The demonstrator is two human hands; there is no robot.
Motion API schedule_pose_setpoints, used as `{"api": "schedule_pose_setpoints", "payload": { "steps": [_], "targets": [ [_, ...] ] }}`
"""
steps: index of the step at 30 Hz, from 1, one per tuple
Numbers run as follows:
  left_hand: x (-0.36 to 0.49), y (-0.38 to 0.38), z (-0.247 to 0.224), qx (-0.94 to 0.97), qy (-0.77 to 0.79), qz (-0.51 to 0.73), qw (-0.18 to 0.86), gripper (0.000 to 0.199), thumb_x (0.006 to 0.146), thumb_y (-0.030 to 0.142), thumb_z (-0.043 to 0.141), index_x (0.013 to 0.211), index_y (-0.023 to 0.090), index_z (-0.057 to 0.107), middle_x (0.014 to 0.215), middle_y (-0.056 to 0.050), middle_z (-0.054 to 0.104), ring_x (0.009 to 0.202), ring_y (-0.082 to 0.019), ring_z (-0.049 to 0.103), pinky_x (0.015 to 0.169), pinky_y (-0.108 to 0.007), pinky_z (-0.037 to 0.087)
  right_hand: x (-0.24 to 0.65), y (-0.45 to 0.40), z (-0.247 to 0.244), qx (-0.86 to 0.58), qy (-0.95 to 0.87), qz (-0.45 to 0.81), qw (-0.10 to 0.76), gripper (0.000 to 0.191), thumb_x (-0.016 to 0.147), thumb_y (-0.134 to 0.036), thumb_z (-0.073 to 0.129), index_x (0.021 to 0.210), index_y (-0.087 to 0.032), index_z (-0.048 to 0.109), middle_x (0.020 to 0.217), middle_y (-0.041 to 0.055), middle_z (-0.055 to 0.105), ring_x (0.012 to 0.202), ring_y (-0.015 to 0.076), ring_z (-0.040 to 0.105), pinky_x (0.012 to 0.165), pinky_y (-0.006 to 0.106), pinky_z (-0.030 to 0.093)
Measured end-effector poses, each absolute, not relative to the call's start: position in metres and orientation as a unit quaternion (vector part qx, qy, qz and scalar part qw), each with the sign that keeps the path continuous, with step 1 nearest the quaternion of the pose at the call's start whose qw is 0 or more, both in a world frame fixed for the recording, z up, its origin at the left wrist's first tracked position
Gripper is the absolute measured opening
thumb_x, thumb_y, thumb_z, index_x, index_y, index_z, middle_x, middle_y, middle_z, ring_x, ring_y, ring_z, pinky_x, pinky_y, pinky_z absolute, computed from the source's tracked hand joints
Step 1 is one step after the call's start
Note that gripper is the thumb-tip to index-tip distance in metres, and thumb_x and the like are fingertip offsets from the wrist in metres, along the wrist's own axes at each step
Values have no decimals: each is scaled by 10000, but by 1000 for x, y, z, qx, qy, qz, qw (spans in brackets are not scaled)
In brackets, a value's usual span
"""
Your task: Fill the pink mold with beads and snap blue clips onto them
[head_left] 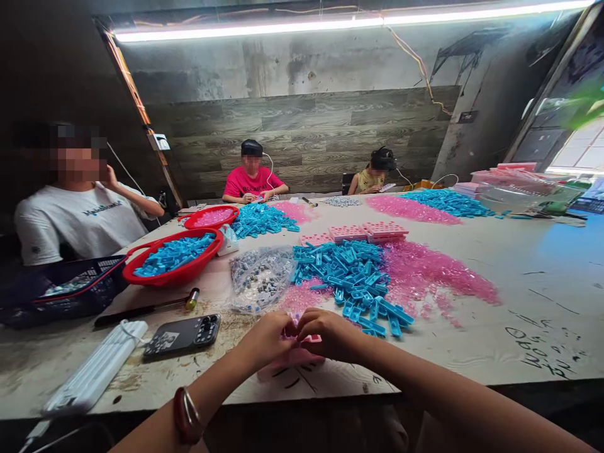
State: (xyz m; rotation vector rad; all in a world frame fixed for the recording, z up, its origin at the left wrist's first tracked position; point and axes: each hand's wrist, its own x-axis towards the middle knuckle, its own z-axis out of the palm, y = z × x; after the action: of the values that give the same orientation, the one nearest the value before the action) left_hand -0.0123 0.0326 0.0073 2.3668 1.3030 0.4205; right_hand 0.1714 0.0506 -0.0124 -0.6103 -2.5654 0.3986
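My left hand (271,336) and my right hand (325,332) meet at a pink block (297,357) near the table's front edge. Fingers of both hands are bent and pressed together over its top; any small part between them is hidden. Just beyond lie a heap of blue plastic pieces (349,270), a spread of clear pink pieces (434,270) and a clear bag of small grey parts (262,277). Pink perforated blocks (349,233) stand behind the blue heap.
At left are a red basket (207,264) of blue pieces, a dark basket (61,302), a phone (182,336), a hammer (141,311) and a white power strip (97,368). Three people sit around the table's far and left sides. More piles lie farther back.
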Motion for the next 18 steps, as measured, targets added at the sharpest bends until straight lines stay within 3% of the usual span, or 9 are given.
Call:
{"api": "schedule_pose_setpoints", "payload": {
  "steps": [7, 18],
  "targets": [
    [-11, 30, 6, 850, 469, 147, 191, 118, 751, 225, 578, 772, 177, 683, 767, -13, 646, 708, -136, 556, 644, -226, 393, 169, 44, -6, -235, -929, 169, 228, 159, 712, -42, 603, 686, -176, 685, 761, 35, 638, 724, 134, 574, 632, 225, 431],
    [-13, 34, -5, 844, 483, 142, 186, 110, 711, 209, 607, 793, 169, 667, 756, -12, 629, 704, -142, 561, 613, -222, 395, 170, 43, -9, -264, -913, 208, 231, 148, 742, -98, 614, 718, -213, 702, 799, 38, 636, 733, 139, 586, 669, 241, 449]
  ]
}}
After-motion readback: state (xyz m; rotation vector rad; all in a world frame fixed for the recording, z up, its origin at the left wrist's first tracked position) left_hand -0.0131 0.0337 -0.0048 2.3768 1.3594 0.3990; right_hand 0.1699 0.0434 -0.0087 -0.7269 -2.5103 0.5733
